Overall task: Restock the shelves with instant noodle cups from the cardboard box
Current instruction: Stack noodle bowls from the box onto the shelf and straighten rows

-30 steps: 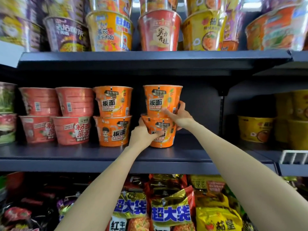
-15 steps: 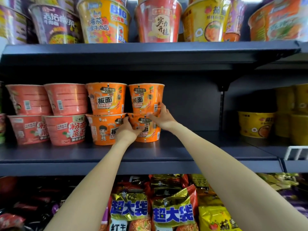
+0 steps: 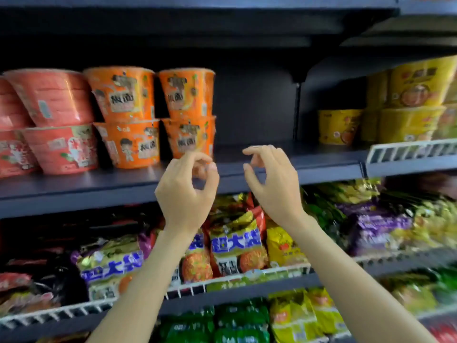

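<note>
Two orange noodle cups (image 3: 189, 112) stand stacked on the dark shelf (image 3: 284, 164), beside a second orange stack (image 3: 126, 117) to their left. My left hand (image 3: 186, 191) hovers in front of the shelf edge, below and right of the stack, fingers loosely curled and holding nothing. My right hand (image 3: 272, 184) hangs a little to the right, fingers also loosely curled and empty. Neither hand touches a cup. The cardboard box is out of view.
Red cups (image 3: 57, 122) fill the shelf's left end and yellow cups (image 3: 408, 112) sit at the right behind a white wire rail (image 3: 410, 149). Bare shelf lies between the orange and yellow cups. Bagged noodle packs (image 3: 235, 243) fill the lower shelves.
Both hands have let go of the stacked orange cups and pulled back toward me and down. The view has tilted downward, hiding the top shelf's cups.
</note>
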Demonstrator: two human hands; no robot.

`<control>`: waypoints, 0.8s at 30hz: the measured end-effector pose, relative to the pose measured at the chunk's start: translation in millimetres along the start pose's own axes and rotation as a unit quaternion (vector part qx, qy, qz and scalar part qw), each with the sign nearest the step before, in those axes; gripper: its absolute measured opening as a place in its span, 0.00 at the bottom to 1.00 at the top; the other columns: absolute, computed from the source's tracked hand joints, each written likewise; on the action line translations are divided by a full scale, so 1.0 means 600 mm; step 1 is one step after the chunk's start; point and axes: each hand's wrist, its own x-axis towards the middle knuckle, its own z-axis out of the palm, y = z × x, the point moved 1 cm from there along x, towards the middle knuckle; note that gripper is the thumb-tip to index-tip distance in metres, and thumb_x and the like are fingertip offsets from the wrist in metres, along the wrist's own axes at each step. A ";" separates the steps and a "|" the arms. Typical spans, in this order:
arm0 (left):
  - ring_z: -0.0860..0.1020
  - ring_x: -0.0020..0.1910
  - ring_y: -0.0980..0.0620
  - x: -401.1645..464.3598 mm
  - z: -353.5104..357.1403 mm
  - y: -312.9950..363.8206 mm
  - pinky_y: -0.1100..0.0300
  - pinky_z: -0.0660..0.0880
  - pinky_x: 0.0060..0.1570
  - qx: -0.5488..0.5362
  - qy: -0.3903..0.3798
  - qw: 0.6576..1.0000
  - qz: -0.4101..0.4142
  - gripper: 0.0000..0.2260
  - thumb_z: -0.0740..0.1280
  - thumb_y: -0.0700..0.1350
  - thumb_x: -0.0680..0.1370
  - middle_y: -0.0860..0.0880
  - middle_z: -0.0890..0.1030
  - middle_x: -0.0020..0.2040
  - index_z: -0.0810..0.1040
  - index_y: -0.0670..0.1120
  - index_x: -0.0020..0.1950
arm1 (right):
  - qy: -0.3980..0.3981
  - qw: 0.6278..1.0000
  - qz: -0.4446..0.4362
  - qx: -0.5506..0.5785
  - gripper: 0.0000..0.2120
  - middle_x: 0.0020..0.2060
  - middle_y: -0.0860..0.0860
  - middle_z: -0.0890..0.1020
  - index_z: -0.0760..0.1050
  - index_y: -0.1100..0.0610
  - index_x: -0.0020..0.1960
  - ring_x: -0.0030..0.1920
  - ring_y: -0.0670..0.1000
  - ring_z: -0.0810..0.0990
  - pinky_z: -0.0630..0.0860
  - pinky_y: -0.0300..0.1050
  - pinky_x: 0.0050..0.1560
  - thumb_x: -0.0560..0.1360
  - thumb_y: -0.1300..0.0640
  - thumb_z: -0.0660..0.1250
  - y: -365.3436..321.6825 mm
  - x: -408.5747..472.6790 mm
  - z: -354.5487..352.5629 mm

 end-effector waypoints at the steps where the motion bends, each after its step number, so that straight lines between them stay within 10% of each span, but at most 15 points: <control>1: 0.74 0.35 0.55 -0.032 -0.003 0.015 0.63 0.70 0.37 -0.026 0.001 1.000 0.007 0.06 0.63 0.46 0.76 0.53 0.77 0.33 0.78 0.46 0.44 | 0.020 1.000 0.002 -0.006 0.09 0.40 0.46 0.74 0.76 0.57 0.55 0.43 0.47 0.73 0.70 0.39 0.47 0.75 0.60 0.65 -0.003 -0.037 -0.022; 7: 0.74 0.39 0.58 -0.282 -0.014 0.063 0.68 0.70 0.43 -0.157 -0.245 0.957 -0.006 0.06 0.63 0.43 0.77 0.53 0.77 0.39 0.79 0.43 0.48 | -0.104 0.990 0.065 -0.070 0.10 0.43 0.52 0.80 0.78 0.60 0.54 0.43 0.53 0.76 0.73 0.42 0.39 0.77 0.58 0.61 0.020 -0.321 -0.133; 13: 0.74 0.52 0.57 -0.574 -0.045 0.106 0.62 0.70 0.52 -0.110 -0.541 0.815 -0.175 0.11 0.63 0.51 0.75 0.59 0.78 0.47 0.78 0.53 0.56 | -0.380 0.886 0.238 -0.115 0.12 0.47 0.52 0.80 0.75 0.54 0.57 0.49 0.55 0.77 0.76 0.46 0.38 0.74 0.58 0.63 0.084 -0.610 -0.251; 17: 0.76 0.43 0.62 -0.718 -0.043 0.132 0.71 0.71 0.46 -0.068 -0.608 0.716 -0.337 0.09 0.68 0.46 0.74 0.60 0.79 0.44 0.78 0.53 0.54 | -0.486 0.777 0.392 -0.085 0.16 0.56 0.52 0.79 0.74 0.55 0.63 0.56 0.56 0.78 0.73 0.47 0.54 0.76 0.60 0.66 0.122 -0.753 -0.316; 24: 0.77 0.39 0.52 -0.950 -0.033 0.159 0.64 0.72 0.38 0.030 -0.588 0.514 -0.624 0.05 0.66 0.39 0.76 0.46 0.80 0.44 0.78 0.49 0.48 | -0.587 0.632 0.504 -0.043 0.16 0.53 0.52 0.80 0.76 0.55 0.61 0.51 0.53 0.80 0.69 0.37 0.46 0.73 0.62 0.68 0.205 -0.948 -0.356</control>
